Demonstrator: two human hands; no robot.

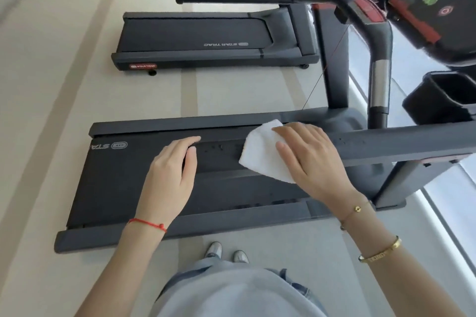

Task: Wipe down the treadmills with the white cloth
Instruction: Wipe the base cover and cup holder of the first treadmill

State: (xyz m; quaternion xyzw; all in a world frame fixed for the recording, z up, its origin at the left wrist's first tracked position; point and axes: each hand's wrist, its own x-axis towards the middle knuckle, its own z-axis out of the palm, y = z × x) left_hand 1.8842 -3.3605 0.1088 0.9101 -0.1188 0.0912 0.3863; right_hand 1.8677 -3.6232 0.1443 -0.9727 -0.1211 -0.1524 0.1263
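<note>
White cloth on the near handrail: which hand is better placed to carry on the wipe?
Right. The right hand already presses the white cloth flat on the handrail; the left hand rests cloth-free further along the rail.

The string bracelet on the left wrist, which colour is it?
Red, seen in the head view: string bracelet.

Bright, even daylight — strongest from pale glazed strip (pixel 443 195) at right edge, slightly washed out. Shadows soft, faint. Wide-angle bending at frame edges — console (pixel 432 8) top right smeared, blurred. Centre fairly sharp, mild compression softness.
</note>
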